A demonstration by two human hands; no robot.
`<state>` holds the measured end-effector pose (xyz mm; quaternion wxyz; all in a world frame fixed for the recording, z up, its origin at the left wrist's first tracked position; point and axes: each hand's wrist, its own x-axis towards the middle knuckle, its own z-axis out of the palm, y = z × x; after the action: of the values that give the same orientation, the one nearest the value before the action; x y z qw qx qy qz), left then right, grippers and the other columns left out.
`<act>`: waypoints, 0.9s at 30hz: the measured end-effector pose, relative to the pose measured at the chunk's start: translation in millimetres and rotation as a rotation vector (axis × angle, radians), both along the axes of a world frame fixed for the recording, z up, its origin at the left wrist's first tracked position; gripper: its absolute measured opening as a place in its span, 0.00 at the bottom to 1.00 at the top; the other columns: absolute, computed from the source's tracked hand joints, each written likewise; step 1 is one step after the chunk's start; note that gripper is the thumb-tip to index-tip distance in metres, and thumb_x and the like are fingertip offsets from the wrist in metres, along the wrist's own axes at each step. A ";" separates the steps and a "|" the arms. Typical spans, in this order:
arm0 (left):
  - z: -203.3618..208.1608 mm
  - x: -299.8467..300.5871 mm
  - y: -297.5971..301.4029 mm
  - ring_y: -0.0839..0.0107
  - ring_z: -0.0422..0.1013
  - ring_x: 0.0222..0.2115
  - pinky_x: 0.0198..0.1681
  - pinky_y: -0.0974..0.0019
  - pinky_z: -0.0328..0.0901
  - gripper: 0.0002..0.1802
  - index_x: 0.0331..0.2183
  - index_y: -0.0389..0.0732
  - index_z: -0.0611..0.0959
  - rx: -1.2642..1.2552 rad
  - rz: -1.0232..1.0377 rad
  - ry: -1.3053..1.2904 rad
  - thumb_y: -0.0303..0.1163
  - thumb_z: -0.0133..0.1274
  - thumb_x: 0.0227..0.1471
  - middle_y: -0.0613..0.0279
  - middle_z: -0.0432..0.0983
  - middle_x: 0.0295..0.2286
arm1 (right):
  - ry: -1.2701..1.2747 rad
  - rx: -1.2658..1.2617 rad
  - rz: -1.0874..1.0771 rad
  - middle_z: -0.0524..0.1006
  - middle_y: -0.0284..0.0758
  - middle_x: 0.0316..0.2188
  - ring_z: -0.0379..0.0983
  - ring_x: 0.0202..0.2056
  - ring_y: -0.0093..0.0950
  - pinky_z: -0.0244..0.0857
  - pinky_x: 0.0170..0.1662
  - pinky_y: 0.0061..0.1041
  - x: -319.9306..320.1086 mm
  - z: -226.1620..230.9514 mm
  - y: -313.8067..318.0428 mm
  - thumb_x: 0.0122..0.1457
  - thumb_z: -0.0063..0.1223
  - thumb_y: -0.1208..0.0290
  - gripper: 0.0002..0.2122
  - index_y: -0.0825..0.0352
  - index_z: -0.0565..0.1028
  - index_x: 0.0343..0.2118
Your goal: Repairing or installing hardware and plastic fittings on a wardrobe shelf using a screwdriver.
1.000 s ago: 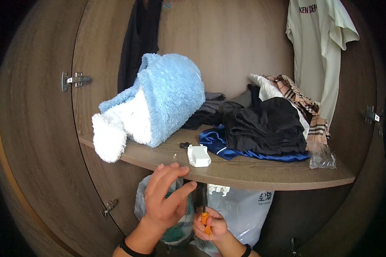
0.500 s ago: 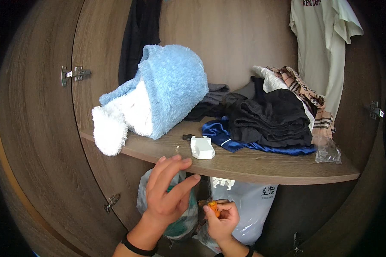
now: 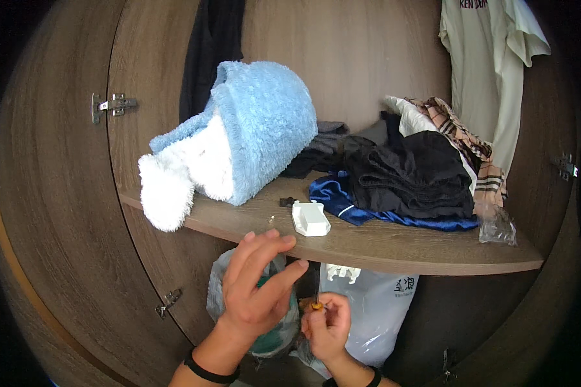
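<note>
My left hand (image 3: 255,284) is open, with its fingers stretched up at the shelf's front edge and its thumb apart from them. My right hand (image 3: 328,326) is closed around a small screwdriver (image 3: 316,306) with an orange handle, below the shelf; its dark shaft points up. A white plastic housing (image 3: 311,219) lies on the shelf just beyond my left fingertips. Beside it are a small dark piece (image 3: 286,202) and a tiny pale bit (image 3: 272,218). Under the shelf edge, above my right hand, a white toothed plastic part (image 3: 343,273) shows.
On the wooden shelf (image 3: 407,258), a fluffy blue-and-white bundle (image 3: 265,129) sits left and folded dark clothes (image 3: 413,174) right, beside a clear plastic wrapper (image 3: 497,227). Bags, including a white one (image 3: 374,322), stand below. Hinged doors (image 3: 58,193) flank the wardrobe.
The screwdriver has turned in my right hand: its shaft now points up, where mostly the orange handle showed. My left hand keeps nearly the same pose; the view has shifted slightly.
</note>
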<state>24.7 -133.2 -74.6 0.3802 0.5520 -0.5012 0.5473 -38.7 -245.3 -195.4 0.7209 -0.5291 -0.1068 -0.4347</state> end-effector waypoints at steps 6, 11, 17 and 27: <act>1.1 2.2 0.2 0.53 0.72 0.44 0.51 0.49 0.63 0.14 0.29 0.44 0.82 -0.001 0.003 -0.016 0.19 0.62 0.35 0.54 0.76 0.40 | -0.096 0.258 1.048 0.69 0.41 0.25 0.66 0.21 0.29 0.56 0.17 0.22 3.5 -10.4 -39.8 0.62 0.49 0.72 0.07 0.69 0.65 0.36; 1.5 -0.2 1.0 0.53 0.72 0.44 0.51 0.49 0.63 0.15 0.30 0.44 0.82 0.006 0.022 -0.003 0.18 0.61 0.35 0.54 0.76 0.40 | -0.059 0.127 1.183 0.70 0.40 0.26 0.66 0.21 0.28 0.58 0.19 0.21 12.7 -1.6 -40.6 0.64 0.46 0.65 0.11 0.69 0.66 0.38; 0.8 4.9 0.2 0.55 0.74 0.41 0.49 0.51 0.65 0.14 0.32 0.44 0.84 -0.019 0.025 -0.047 0.21 0.58 0.37 0.56 0.77 0.40 | 0.056 -0.029 0.420 0.70 0.39 0.27 0.67 0.22 0.24 0.59 0.22 0.18 -6.3 8.5 -16.2 0.65 0.46 0.63 0.11 0.67 0.66 0.37; 0.2 0.0 0.0 0.52 0.72 0.45 0.51 0.47 0.63 0.14 0.30 0.44 0.81 0.021 0.054 -0.012 0.18 0.61 0.36 0.53 0.76 0.41 | -0.088 0.164 1.185 0.71 0.39 0.25 0.68 0.24 0.27 0.60 0.25 0.19 15.9 -7.7 -40.6 0.63 0.48 0.70 0.08 0.69 0.67 0.38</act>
<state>24.7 -133.2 -74.5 0.3566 0.5659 -0.4941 0.5554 -22.8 -285.8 -203.1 0.8738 -0.3037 -0.3795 0.0128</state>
